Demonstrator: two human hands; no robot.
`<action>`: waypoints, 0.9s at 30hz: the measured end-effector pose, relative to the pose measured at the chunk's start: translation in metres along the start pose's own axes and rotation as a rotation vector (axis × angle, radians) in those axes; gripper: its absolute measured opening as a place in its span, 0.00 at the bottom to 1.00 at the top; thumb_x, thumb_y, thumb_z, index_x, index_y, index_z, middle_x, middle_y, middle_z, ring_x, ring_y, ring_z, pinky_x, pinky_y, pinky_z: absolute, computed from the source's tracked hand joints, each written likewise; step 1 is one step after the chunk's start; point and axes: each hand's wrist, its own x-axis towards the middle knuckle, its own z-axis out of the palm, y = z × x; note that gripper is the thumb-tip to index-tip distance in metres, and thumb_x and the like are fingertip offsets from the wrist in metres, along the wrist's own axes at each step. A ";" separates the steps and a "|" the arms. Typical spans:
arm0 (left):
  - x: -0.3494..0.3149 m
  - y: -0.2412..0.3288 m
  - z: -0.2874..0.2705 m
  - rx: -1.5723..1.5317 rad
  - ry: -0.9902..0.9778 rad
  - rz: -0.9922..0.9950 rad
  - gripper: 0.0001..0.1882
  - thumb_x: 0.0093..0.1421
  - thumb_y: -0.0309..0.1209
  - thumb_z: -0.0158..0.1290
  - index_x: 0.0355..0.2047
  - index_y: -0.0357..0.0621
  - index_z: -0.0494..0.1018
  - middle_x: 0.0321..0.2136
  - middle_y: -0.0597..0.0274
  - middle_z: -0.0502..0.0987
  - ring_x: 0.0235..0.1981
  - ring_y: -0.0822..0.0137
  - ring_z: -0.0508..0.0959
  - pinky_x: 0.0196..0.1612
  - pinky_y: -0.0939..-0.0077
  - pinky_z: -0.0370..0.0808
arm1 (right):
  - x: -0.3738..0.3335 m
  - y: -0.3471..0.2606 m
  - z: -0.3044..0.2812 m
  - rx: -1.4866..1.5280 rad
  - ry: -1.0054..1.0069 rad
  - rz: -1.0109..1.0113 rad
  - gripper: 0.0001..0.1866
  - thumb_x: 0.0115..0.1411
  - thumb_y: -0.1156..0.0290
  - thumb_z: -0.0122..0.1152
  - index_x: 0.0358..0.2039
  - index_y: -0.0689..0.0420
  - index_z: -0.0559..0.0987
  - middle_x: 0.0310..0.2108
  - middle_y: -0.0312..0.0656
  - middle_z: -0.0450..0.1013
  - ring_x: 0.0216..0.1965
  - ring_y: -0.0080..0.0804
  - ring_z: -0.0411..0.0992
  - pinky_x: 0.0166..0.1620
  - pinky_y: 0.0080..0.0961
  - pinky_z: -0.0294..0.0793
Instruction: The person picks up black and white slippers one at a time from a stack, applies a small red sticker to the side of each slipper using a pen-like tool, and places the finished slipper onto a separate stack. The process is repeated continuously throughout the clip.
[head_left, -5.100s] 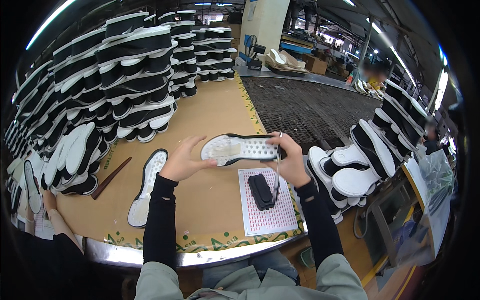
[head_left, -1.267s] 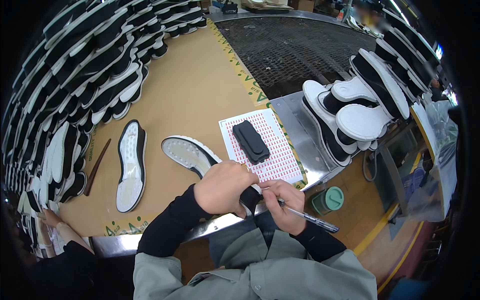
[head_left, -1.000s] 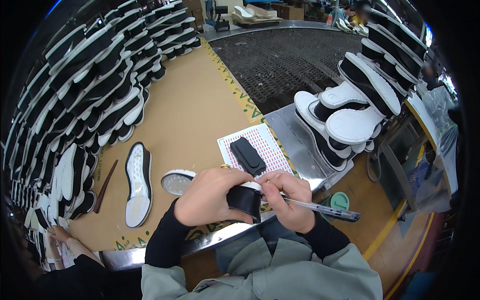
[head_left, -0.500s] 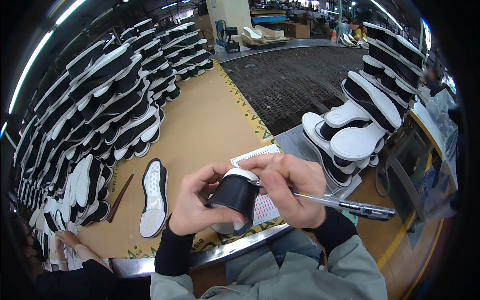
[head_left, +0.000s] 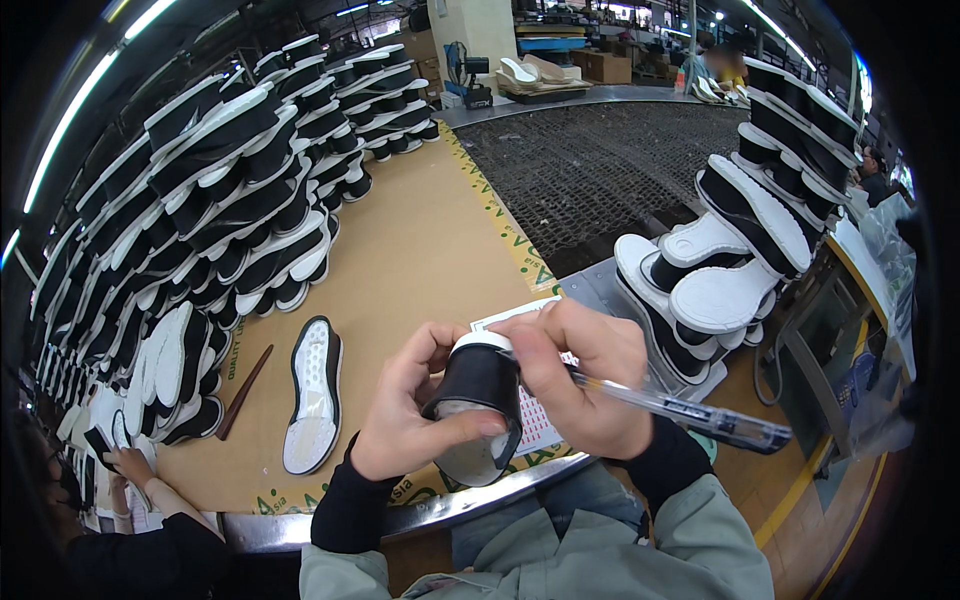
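Observation:
A black shoe sole (head_left: 478,385) with a white rim is held up over the table's front edge, its hollow, pale inner side turned partly towards me. My left hand (head_left: 408,408) wraps round its left side, thumb pressed across the inside. My right hand (head_left: 590,375) is closed round a clear pen (head_left: 690,408) with a dark cap end pointing right. Its fingertips touch the sole's upper right edge by the white rim; the pen's tip is hidden there. Beneath my hands lies a white sheet with red marks (head_left: 540,425).
One sole (head_left: 312,400) lies on the brown-covered table beside a thin brown stick (head_left: 245,392). Tall stacks of black-and-white soles (head_left: 215,190) line the left; more soles (head_left: 725,290) pile up at right. Beyond runs a dark mesh conveyor (head_left: 590,175). A co-worker's hand (head_left: 130,468) handles pieces lower left.
The held sole has tipped and turned, so more of its pale inside shows. My right hand stays at its edge with the pen. The whole view has shifted slightly.

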 end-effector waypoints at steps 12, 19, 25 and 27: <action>-0.004 0.002 0.015 0.210 0.127 0.063 0.31 0.45 0.35 0.72 0.42 0.38 0.66 0.37 0.58 0.75 0.41 0.70 0.77 0.41 0.74 0.78 | -0.009 0.001 -0.008 -0.094 -0.056 -0.035 0.09 0.64 0.76 0.53 0.28 0.68 0.74 0.29 0.50 0.77 0.28 0.31 0.78 0.37 0.27 0.79; -0.006 0.002 0.014 0.219 0.125 0.075 0.32 0.44 0.34 0.72 0.43 0.37 0.66 0.37 0.58 0.75 0.41 0.69 0.77 0.42 0.74 0.77 | -0.012 0.003 -0.008 0.043 -0.069 0.076 0.12 0.66 0.75 0.50 0.25 0.67 0.71 0.27 0.49 0.75 0.37 0.43 0.80 0.41 0.33 0.81; -0.005 0.005 0.013 0.064 0.106 0.028 0.33 0.44 0.29 0.72 0.46 0.37 0.65 0.41 0.57 0.74 0.43 0.70 0.76 0.45 0.76 0.76 | -0.013 0.013 -0.001 0.175 0.001 -0.095 0.13 0.66 0.74 0.49 0.25 0.67 0.70 0.23 0.47 0.72 0.40 0.49 0.79 0.44 0.37 0.81; -0.008 0.005 0.011 0.040 0.114 0.023 0.33 0.44 0.29 0.72 0.47 0.37 0.64 0.42 0.58 0.74 0.44 0.70 0.76 0.46 0.76 0.75 | -0.014 0.012 0.003 0.145 0.015 -0.058 0.13 0.66 0.74 0.50 0.24 0.67 0.70 0.21 0.46 0.71 0.39 0.48 0.79 0.44 0.39 0.81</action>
